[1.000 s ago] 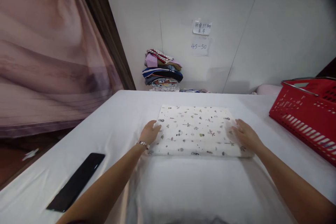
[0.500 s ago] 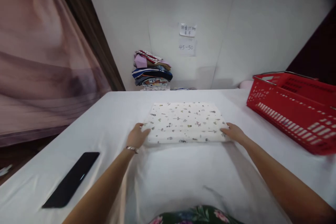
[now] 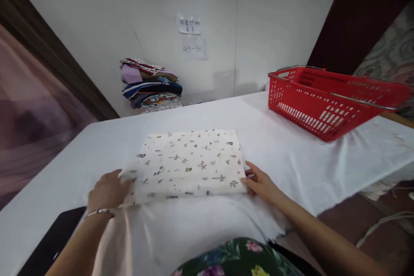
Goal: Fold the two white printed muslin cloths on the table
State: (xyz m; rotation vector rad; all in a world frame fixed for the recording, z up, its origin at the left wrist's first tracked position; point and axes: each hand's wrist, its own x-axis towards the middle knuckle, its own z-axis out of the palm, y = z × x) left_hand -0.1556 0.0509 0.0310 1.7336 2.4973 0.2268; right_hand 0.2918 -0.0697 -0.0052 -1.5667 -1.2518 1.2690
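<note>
A folded white cloth [image 3: 187,159] printed with small plants and other motifs lies flat on the white-covered table [image 3: 129,133] in front of me. My left hand [image 3: 108,189], with a bracelet at the wrist, rests beside its near left corner, thumb towards the edge and fingers loosely stretched out. At the near right corner is my right hand [image 3: 260,182]; its thumb and index finger are apart, the tips touching the cloth's edge. Neither hand appears closed on the cloth. Some left fingers are hidden or blurred.
A black phone-like slab [image 3: 53,239] lies at the left under my forearm. Folded textiles [image 3: 152,84] are stacked against the wall, near paper notes [image 3: 193,47]. A red basket [image 3: 310,101] stands at the right, beyond which the table edge drops away.
The view has swung to the right. My left hand has shifted outward from the cloth's left edge, and my right hand slightly outward too. The cloth stays flat.
</note>
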